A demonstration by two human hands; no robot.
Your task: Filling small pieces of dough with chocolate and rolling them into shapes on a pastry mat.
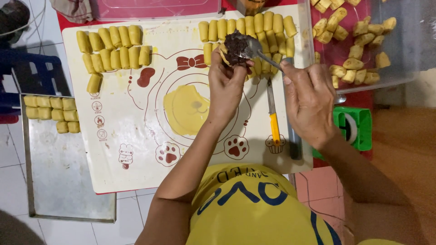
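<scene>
spoon meets dough over the baking mat [136,136]
left hand [225,86] fingers clamped on dark-filled dough piece [235,47]; right hand [309,102] fingers clamped on spoon [261,52].

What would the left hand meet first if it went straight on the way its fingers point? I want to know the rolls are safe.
Probably the rows of yellow dough rolls at the white baking mat's far edge. The left hand, holding a dough piece with dark filling, points there, though its height above them is unclear.

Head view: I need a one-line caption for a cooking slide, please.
Left hand cups yellow dough topped with dark filling while right hand spoons it on, above a baking mat.
</scene>
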